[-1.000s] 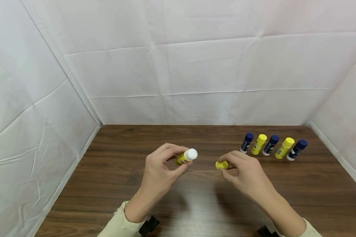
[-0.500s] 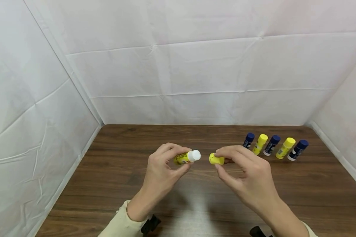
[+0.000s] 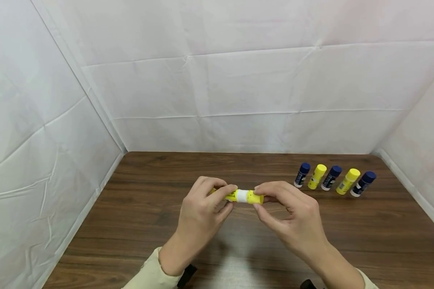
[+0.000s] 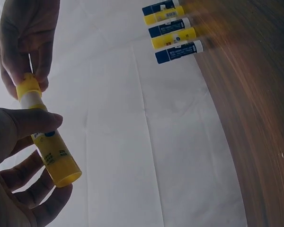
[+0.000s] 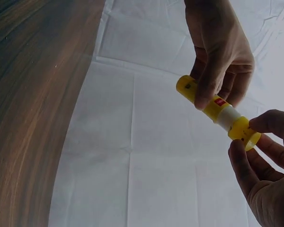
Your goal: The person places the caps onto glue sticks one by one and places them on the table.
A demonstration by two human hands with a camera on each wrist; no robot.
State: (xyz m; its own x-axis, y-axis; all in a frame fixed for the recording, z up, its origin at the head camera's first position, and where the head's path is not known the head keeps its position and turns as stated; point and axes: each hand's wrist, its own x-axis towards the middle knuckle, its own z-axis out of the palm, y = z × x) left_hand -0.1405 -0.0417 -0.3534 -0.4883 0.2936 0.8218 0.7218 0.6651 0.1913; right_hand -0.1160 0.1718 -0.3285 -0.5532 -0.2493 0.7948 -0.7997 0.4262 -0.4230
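My left hand [image 3: 199, 218] grips the yellow, printed body of a glue stick [image 4: 57, 158], held level above the table with its white end [image 3: 242, 196] facing right. My right hand [image 3: 295, 212] pinches a short yellow cap [image 3: 254, 197] between thumb and fingertips. The cap lies in line with the stick, right up against the white end. In the right wrist view the cap's outer end is flared, and a white band [image 5: 228, 117] shows between cap and body. Part of the body is hidden behind my left fingers.
Several capped glue sticks stand in a row at the back right, alternating dark blue [image 3: 331, 178] and yellow [image 3: 348, 181]. They stand on a dark brown wooden table [image 3: 148, 241]. White cloth walls [image 3: 238, 80] rise at the back and both sides.
My right hand has moved left, bringing the yellow cap against the glue stick's white end. My left hand has turned the stick from pointing partly toward the camera to lying level across.
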